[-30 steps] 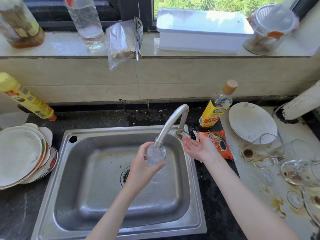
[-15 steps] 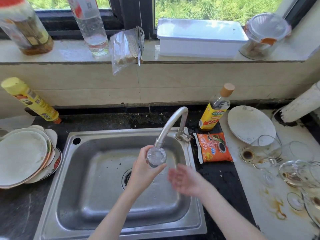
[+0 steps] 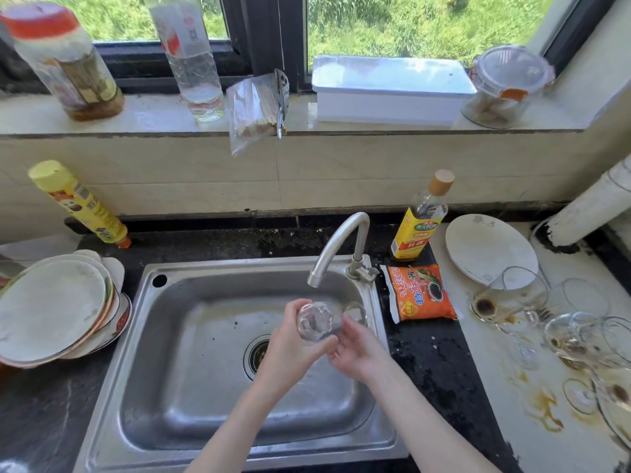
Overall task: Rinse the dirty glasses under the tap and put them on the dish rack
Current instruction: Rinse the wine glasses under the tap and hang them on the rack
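Both hands over the sink (image 3: 205, 435), below the tap (image 3: 336, 244) spout. Left hand (image 3: 290, 349) holds the glass (image 3: 319, 324): fingers curled round its bowl, glass tipped on its side. Glass sits in the air above the basin, just under and slightly forward of the spout, not touching it. Right hand (image 3: 356, 353) is at the glass from the right, fingers loosely bent against its side; can't tell if it grips or only touches. No water stream visible from the spout.

Right tabletop: dirty glasses (image 3: 580, 332) bunched together, some lying down, brown stains around them. A plate (image 3: 485, 249) sits just behind them. Orange packet (image 3: 421, 291) lies beside the sink's right rim, bottle (image 3: 418, 227) with yellow label upright behind it.

Left of sink: stack of plates (image 3: 54, 308), tilted. Yellow spray can (image 3: 80, 204) leans against the wall.

Windowsill: jar with red lid, clear bottle, bag of sticks, white box (image 3: 389, 90), lidded jar.
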Demonstrator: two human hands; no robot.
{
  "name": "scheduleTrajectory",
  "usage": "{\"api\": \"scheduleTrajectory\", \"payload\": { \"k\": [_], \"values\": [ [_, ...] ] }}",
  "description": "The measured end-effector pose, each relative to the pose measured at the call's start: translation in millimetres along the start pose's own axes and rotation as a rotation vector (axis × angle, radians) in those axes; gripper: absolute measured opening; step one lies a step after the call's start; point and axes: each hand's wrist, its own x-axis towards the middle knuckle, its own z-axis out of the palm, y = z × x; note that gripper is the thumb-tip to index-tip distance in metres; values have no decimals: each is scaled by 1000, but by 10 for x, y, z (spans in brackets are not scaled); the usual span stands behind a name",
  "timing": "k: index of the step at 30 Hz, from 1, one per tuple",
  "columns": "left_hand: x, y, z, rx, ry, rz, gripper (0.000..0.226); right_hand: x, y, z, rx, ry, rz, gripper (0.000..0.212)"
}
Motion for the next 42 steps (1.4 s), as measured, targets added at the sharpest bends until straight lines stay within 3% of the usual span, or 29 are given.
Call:
{"api": "scheduleTrajectory", "payload": {
  "k": [7, 10, 16, 19, 22, 25, 29, 38, 42],
  "values": [
    [-33, -129, -27, 258, -39, -105, 64, -302, -118, 73, -460, 119, -546, 8],
    [-61, -126, -28, 326, -41, -97, 63, -487, -36, 133, -616, 98, -765, 6],
    [-199, -142, -73, 437, -27, -106, 68, -545, 164, 92, -923, 21, -962, 7],
    [-282, -120, -96, 456, 5, -77, 68, -598, 213, 100, -903, 22, -1022, 6],
    [-329, -40, -145, 460, 91, 53, 69, -756, 246, 174, -874, -32, -1101, 10],
    [-360, 55, -205, 527, 78, 149, 71, -858, 236, 198, -860, -18, -1122, 8],
    [-400, 159, -280, 594, -42, 267, 70, -1069, 221, 122, -859, 64, -1192, 14],
    [-780, 465, -297, 782, -259, 787, 58, -1989, 605, -586, -862, 382, -1362, 4],
    [-1235, 493, -105, 690, -431, 855, 77, -2476, 1072, -1164, -654, 553, -1353, 11]
  ]
}}
